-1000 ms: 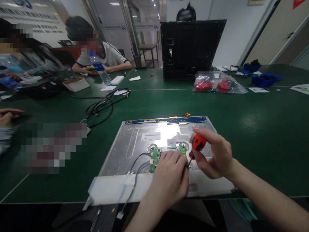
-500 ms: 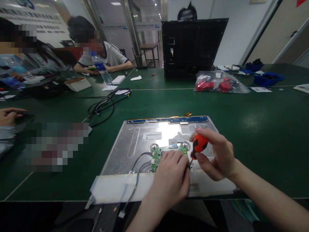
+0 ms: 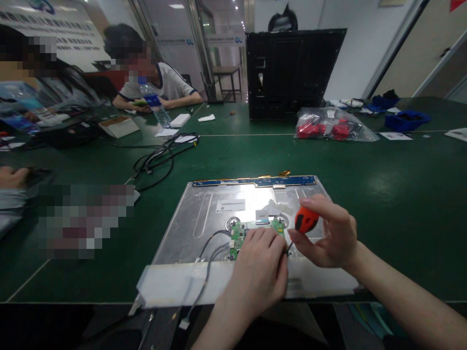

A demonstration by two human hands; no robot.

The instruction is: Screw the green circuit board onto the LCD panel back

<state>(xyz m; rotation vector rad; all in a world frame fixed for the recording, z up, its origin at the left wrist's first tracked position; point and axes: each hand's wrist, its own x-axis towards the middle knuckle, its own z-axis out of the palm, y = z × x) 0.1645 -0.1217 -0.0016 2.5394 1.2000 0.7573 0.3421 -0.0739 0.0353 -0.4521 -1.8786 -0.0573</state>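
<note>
My right hand (image 3: pixel 330 233) grips a small red and black screwdriver (image 3: pixel 305 219) between thumb and fingers. Its shaft slants down and left to the right edge of a green circuit board (image 3: pixel 239 232). On that board rests my left hand (image 3: pixel 260 260), fingers together and curled, thumb and forefinger beside the screwdriver's tip. What these fingers pinch, if anything, is hidden. The board sits on the metal back of a display panel (image 3: pixel 186 218), which lies flat with a blue circuit strip (image 3: pixel 288 181) along its far edge. Grey cables (image 3: pixel 208 272) run from the board over the near edge.
Beyond the panel stand a black monitor-like casing (image 3: pixel 292 73) and a plastic bag with red items (image 3: pixel 335 127). Coiled black cables (image 3: pixel 156 163) lie to the left, near a water bottle (image 3: pixel 155 104). Other people sit at the left side of the green table (image 3: pixel 401 194).
The screwdriver's handle has tilted and shifted slightly right, and my right fingers have turned around it. My left hand stays in place on the board.
</note>
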